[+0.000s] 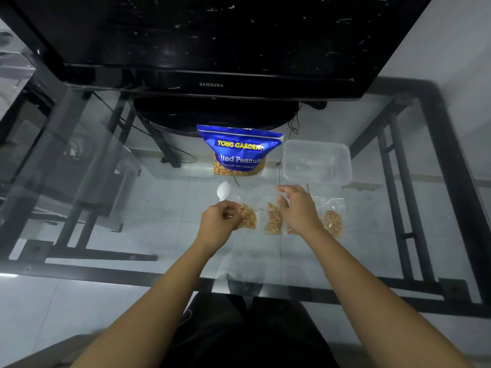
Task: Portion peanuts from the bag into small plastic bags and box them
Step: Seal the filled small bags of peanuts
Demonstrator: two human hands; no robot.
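Observation:
A blue peanut bag [240,150] stands on the glass table [106,197] before the TV base. Right of it sits a clear plastic box [317,162]. Several small plastic bags with peanuts lie in a row: the left small bag [249,217], the middle small bag [273,221], the right small bag [333,221]. My left hand [220,221] grips a white spoon [223,191] by its handle, beside the left small bag. My right hand [297,205] hovers with loosely curled fingers over another small bag, mostly hiding it; whether it touches I cannot tell.
A black Samsung TV [212,49] on a stand [216,115] fills the back of the table. Black frame bars [446,160] and cables show through the glass. My dark-clothed lap [247,330] is below the near edge.

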